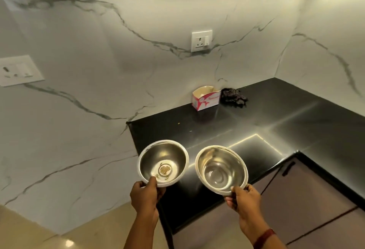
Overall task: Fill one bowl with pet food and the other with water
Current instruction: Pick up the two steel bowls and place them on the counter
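Two steel bowls held over our black worktop (227,128): left hand (145,193) grips the kibble bowl (163,163) with only a few bits inside, right hand (244,197) grips the shiny bowl (221,170), contents unclear.

both forearms reach forward, left hand (145,195) and right hand (244,199) with fingers curled closed.

We cannot read the print on the red and white carton (206,99) at the back of the black counter (296,110), and the dark crumpled thing (233,96) just beside it is too small to name. Small brownish bits lie in the left bowl (163,163), too blurred to identify; whether the right bowl (221,169) holds any water, we cannot tell. Both forearms are cut off by the bottom edge.
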